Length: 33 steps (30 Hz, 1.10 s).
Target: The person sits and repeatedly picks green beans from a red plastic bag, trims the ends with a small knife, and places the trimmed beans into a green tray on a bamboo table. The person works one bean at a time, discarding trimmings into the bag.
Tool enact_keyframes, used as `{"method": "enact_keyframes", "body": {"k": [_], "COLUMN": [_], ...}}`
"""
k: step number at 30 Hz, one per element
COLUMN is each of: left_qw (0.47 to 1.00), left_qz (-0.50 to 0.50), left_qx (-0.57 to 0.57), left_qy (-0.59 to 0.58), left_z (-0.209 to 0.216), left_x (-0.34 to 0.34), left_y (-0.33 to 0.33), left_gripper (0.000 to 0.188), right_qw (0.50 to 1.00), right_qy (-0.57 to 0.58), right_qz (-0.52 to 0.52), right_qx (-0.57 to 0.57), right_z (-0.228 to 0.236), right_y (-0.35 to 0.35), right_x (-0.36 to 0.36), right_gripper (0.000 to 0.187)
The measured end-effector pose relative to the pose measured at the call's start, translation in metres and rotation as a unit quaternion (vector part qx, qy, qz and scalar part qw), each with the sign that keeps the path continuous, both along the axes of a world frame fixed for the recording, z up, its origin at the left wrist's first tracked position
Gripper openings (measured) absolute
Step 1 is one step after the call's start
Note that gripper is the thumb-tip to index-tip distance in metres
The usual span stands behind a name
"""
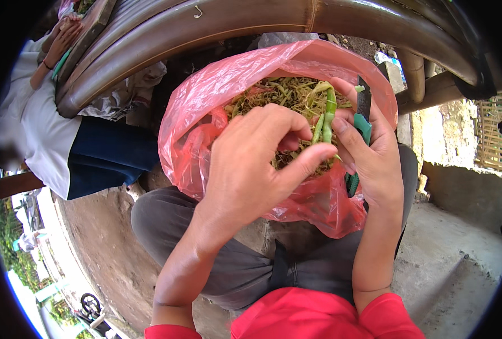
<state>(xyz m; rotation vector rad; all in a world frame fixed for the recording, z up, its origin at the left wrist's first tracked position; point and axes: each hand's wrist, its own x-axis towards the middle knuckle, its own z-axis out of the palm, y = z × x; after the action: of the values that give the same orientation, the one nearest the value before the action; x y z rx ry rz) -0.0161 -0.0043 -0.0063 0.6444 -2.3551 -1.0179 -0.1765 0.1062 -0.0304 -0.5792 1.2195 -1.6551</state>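
My right hand (369, 147) is closed around a cutter knife (364, 127) with a dark blade and a teal-green handle. The same hand's fingers and thumb hold green bean pods (330, 116) upright, a plump one beside a thinner one. A small pale bit sticks to the blade near its tip. My left hand (256, 152) hovers just left of the pods, fingers half curled and thumb apart, the thumb tip close to their lower end. Below both hands, a translucent red plastic bag (217, 79) stands open, holding yellowish-green plant trimmings (285, 93).
Thick dark bamboo poles (234, 20) of a bench curve across beyond the bag. On the left sits another person in a white top and dark blue skirt (107, 152), a hand (64, 39) near the bench. A concrete ledge (448, 265) lies at right. The bag rests between my knees.
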Motion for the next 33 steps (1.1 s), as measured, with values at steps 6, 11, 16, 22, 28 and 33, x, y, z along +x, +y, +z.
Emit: {"method": "enact_keyframes", "body": {"k": [6, 11, 16, 22, 28, 33], "left_qw": [0.981, 0.882, 0.801, 0.797, 0.799, 0.818], "left_qz": [0.019, 0.066, 0.048, 0.064, 0.064, 0.075], "left_qx": [0.191, 0.445, 0.575, 0.58, 0.581, 0.543], "left_qy": [0.019, 0.142, 0.162, 0.155, 0.144, 0.174], "left_z": [-0.013, -0.021, -0.023, -0.026, -0.025, -0.029], "left_x": [-0.011, -0.019, -0.014, -0.011, -0.01, -0.017], "left_y": [0.014, 0.02, 0.012, 0.006, 0.005, 0.012], "left_gripper": [0.043, 0.033, 0.032, 0.031, 0.028, 0.025], "right_qw": [0.994, 0.993, 0.993, 0.994, 0.993, 0.989], "right_qy": [0.044, -0.001, -0.023, 0.015, 0.019, 0.057], "right_qz": [-0.098, -0.114, -0.098, -0.105, -0.103, -0.127], "right_qx": [0.01, 0.036, 0.056, 0.032, 0.054, 0.044], "right_z": [-0.003, -0.002, -0.007, -0.011, -0.011, -0.015], "right_y": [-0.012, -0.013, -0.014, -0.019, -0.018, -0.022], "right_x": [0.019, 0.025, 0.023, 0.028, 0.028, 0.029], "right_gripper": [0.045, 0.035, 0.024, 0.017, 0.015, 0.013]}}
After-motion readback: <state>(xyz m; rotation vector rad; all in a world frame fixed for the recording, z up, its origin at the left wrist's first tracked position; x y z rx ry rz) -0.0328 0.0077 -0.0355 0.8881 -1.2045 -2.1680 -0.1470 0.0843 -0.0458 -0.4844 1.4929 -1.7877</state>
